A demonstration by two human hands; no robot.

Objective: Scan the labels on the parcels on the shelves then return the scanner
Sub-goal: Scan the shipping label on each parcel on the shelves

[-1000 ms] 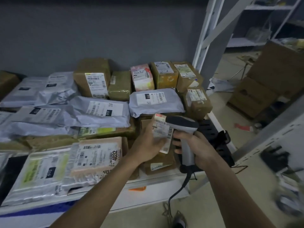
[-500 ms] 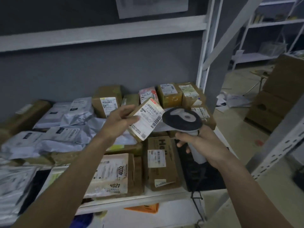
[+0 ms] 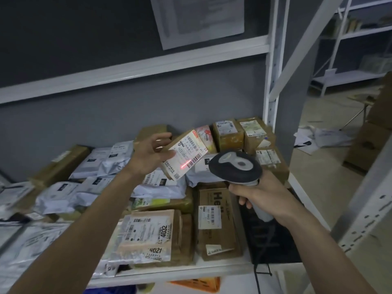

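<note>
Scanner gripped in right hand; red beam hits parcel, pinched by left hand at ten o'clock.

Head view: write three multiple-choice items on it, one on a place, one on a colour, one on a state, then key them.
1. Where does the scanner's light fall?
A. On the label of the small box in the left hand
B. On the parcel marked 4032
C. On the paper on the wall

2. What colour is that light?
A. Green
B. Red
C. Blue

3. What is the right hand doing?
A. Hanging idle
B. Pressing flat on a parcel
C. Gripping the scanner by its handle

Key: 1 A, the bright line crosses the barcode on the held box. 2 B, the line glows red. 3 C, the fingers curl round the grey handle below the scanner's head.
</note>
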